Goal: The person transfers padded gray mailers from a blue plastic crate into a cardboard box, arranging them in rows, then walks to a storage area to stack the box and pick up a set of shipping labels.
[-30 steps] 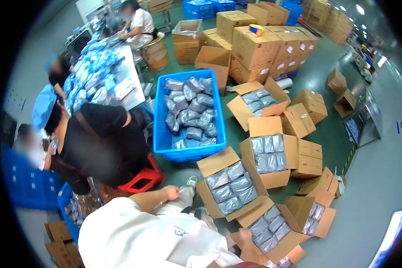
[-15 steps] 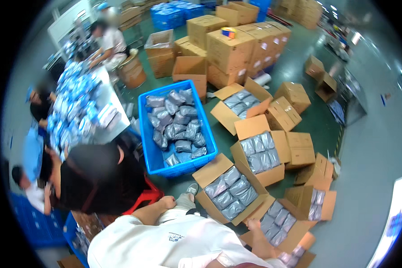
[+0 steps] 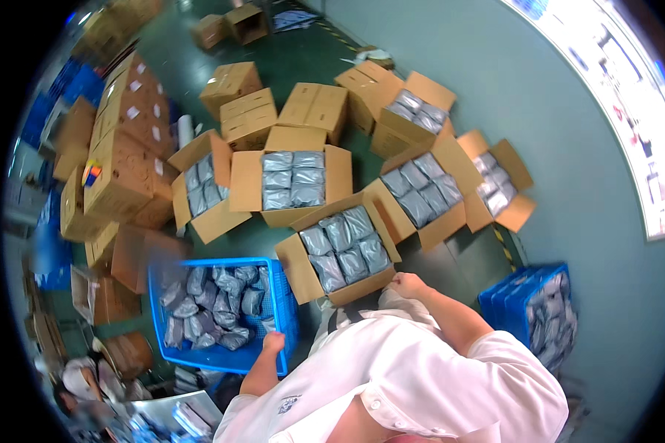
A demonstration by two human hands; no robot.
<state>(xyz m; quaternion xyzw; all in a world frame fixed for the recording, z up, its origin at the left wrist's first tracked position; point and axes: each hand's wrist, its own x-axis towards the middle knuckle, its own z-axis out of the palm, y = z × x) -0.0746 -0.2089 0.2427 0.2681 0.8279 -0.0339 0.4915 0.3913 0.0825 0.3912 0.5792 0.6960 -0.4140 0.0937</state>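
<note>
**Grey pouches in cardboard cartons and blue crates**

Grey foil pouches fill six open cardboard cartons spread across the green floor (image 3: 288, 66) in the middle and upper right of the frame. Nearest the person is the centre carton (image 3: 338, 251), its pouches in two neat rows. Left of it, at lower left, a blue plastic crate (image 3: 284, 310) holds a loose heap of the same grey pouches (image 3: 214, 299). A second blue crate (image 3: 521, 303) with pouches stands at lower right against the pale wall. Closed brown cartons (image 3: 125, 159) are stacked at upper left, several bearing small white labels; three more closed cartons sit at top centre.

The left hand (image 3: 273, 342), arm hanging straight down, rests on the near rim of the blue plastic crate with fingers curled; whether it grips the rim cannot be told. The right hand (image 3: 406, 284), elbow bent, is closed in a loose fist just beside the near flap of the centre carton, holding nothing visible.
</note>
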